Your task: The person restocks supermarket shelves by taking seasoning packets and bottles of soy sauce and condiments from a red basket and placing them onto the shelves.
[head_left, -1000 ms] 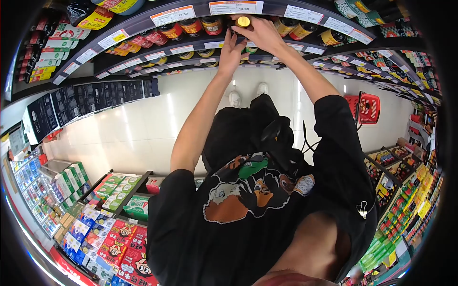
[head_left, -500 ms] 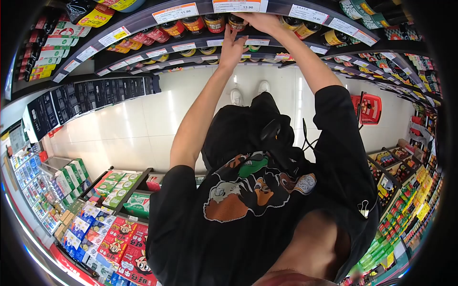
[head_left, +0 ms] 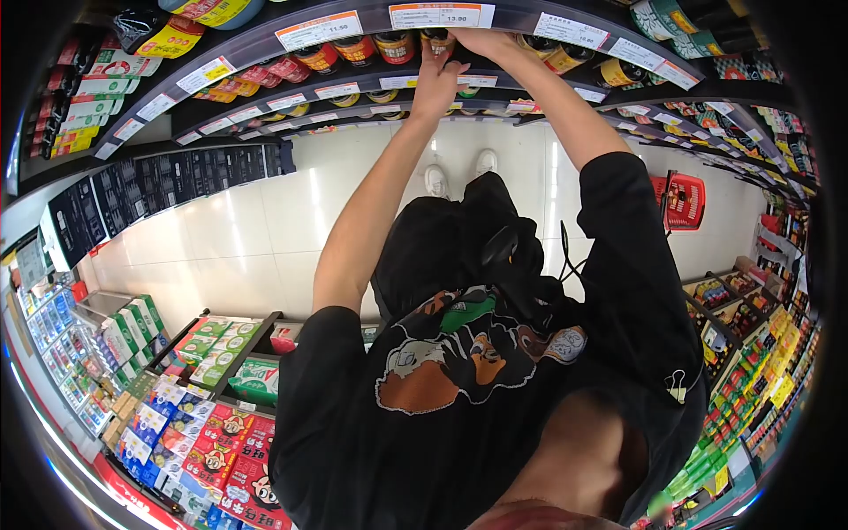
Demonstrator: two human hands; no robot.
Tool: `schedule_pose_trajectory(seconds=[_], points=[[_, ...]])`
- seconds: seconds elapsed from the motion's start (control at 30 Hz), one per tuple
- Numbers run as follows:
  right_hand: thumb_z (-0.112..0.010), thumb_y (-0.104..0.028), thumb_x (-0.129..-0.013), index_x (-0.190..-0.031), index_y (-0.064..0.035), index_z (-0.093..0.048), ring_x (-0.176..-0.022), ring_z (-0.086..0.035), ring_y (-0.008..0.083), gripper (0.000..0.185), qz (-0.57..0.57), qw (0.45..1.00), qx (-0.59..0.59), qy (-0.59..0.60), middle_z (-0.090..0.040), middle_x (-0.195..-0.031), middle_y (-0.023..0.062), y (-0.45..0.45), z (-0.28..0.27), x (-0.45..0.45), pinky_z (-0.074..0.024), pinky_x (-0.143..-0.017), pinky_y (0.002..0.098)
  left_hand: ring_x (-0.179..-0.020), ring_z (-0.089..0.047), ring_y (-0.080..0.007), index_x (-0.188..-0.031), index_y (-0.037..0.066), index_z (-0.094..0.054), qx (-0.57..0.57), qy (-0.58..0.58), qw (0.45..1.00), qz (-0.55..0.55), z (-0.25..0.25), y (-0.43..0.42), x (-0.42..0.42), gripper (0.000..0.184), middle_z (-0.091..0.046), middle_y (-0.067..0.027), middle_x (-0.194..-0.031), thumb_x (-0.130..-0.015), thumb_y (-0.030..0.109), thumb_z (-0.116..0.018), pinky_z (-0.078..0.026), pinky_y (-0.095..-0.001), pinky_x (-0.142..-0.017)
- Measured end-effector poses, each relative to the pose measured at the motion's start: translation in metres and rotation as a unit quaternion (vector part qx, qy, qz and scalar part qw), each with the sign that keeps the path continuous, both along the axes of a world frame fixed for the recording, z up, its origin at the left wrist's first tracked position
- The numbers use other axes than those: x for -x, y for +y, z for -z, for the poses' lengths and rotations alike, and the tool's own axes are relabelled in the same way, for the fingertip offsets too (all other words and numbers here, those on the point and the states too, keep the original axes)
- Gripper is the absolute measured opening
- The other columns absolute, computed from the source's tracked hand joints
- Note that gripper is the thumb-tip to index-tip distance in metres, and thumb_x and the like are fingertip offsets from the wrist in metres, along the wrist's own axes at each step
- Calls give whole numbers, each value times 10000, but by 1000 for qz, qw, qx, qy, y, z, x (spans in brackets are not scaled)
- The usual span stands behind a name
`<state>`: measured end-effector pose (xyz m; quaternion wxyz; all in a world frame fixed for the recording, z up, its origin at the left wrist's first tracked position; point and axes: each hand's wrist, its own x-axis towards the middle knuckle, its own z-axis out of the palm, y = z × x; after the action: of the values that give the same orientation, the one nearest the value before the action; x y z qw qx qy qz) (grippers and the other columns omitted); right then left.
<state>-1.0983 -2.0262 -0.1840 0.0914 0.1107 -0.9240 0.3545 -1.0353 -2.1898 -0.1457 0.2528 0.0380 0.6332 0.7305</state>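
Observation:
Jars with red and yellow labels stand in a row on the upper shelf, under a price-tag strip. At the row's right end, my left hand (head_left: 435,87) touches the front of a dark-topped jar (head_left: 438,41) with its fingertips, thumb spread to the right. It is not wrapped round the jar. My right hand (head_left: 488,41) reaches in beside this jar from the right; its fingers are hidden behind the shelf edge (head_left: 521,19). Left of that jar is a similar one (head_left: 395,47). More jars (head_left: 565,58) stand right of my right hand.
Lower shelves with price tags (head_left: 336,91) curve below the hands. A red basket (head_left: 685,201) is on the floor at the right. Dark boxes (head_left: 163,190) line the left. Red and green cartons (head_left: 252,468) are stacked at lower left; bottle racks (head_left: 751,380) stand at lower right.
A gold-lidded jar, in my hands before the shelf edge a second ago, has gone in under the price-tag strip. My right hand has moved in beside it; my left fingertips now touch its front.

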Motion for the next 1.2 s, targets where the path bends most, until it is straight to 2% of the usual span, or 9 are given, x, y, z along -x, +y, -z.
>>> schedule_pose_trajectory(seconds=[0.5, 0.8, 0.87, 0.9, 0.93, 0.97, 1.0, 1.07, 1.2], points=[[-606, -498, -965, -1292, -86, -626, -1051, -661, 341, 527, 36, 998, -11, 41, -697, -1155, 183, -11, 18, 18, -513, -911, 431, -1292, -578, -330, -1580, -14, 107, -24, -1, 999, -21, 3, 1, 3, 833, -369, -286, -1539, -951, 61, -435, -592, -396, -926], [-616, -501, -953, -1244, -85, -662, -958, -703, 359, 510, 74, 995, -16, 65, -733, -1088, 158, -26, 21, 12, -560, -842, 425, -1290, -577, -299, -1579, -17, 107, -27, 6, 999, -39, -4, 1, -5, 827, -491, -230, -1476, -962, 73, -436, -573, -382, -955], [-593, -486, -967, -1210, -85, -676, -956, -696, 354, 476, 83, 996, 0, 14, -733, -1074, 153, -25, -24, -19, -554, -834, 410, -1240, -608, -321, -1580, -32, -29, -62, -35, 995, -70, -1, -4, -15, 788, -466, -257, -1478, -944, 73, -482, -570, -407, -945], [-609, -470, -964, -1231, -76, -655, -948, -694, 354, 478, 85, 994, 36, -59, -731, -1051, 164, -22, -56, -40, -549, -830, 403, -1195, -633, -303, -1505, -80, -243, -112, -102, 986, -77, -2, -10, -23, 627, -541, -222, -1407, -971, 111, -509, -563, -409, -942], [-624, -454, -962, -1252, -67, -633, -939, -693, 354, 484, 87, 985, 73, -129, -730, -1029, 175, -21, -78, -62, -543, -827, 396, -1182, -639, -296, -1435, -62, -355, -107, -114, 985, -73, -26, -14, -38, 501, -578, -208, -1361, -987, 120, -490, -559, -404, -945], [-649, -411, -968, -1296, -68, -603, -886, -698, 281, 477, 104, 979, 141, -108, -723, -985, 146, -22, -86, -83, -541, -779, 361, -1169, -646, -288, -1364, -44, -468, -103, -125, 984, -69, -54, -19, -56, 399, -615, -194, -1314, -1004, 128, -471, -556, -400, -948], [-673, -367, -974, -1341, -68, -573, -832, -703, 207, 483, 121, 966, 208, -88, -717, -942, 118, -21, -92, -105, -538, -730, 325, -1139, -657, -280, -1334, -42, -495, -111, -119, 986, -39, -66, -26, -74, 368, -638, -187, -1263, -1012, 134, -467, -551, -397, -941], [-649, -283, -1002, -1379, -50, -510, -893, -690, 164, 465, 75, 950, 274, -131, -706, -995, 89, -9, -101, -151, -531, -765, 297, -1109, -667, -272, -1305, -40, -523, -116, -112, 987, -2, -84, -36, -106, 342, -661, -181, -1211, -1020, 140, -463, -545, -395, -933], [-602, -211, -1028, -1321, -43, -564, -925, -683, 153, 340, 56, 898, 375, -220, -710, -1067, 75, 31, -82, -234, -524, -799, 287, -991, -682, -241, -1245, -25, -582, -76, -189, 975, 88, -67, -31, -159, 300, -689, -151, -1099, -1031, 160, -481, -546, -368, -893]])
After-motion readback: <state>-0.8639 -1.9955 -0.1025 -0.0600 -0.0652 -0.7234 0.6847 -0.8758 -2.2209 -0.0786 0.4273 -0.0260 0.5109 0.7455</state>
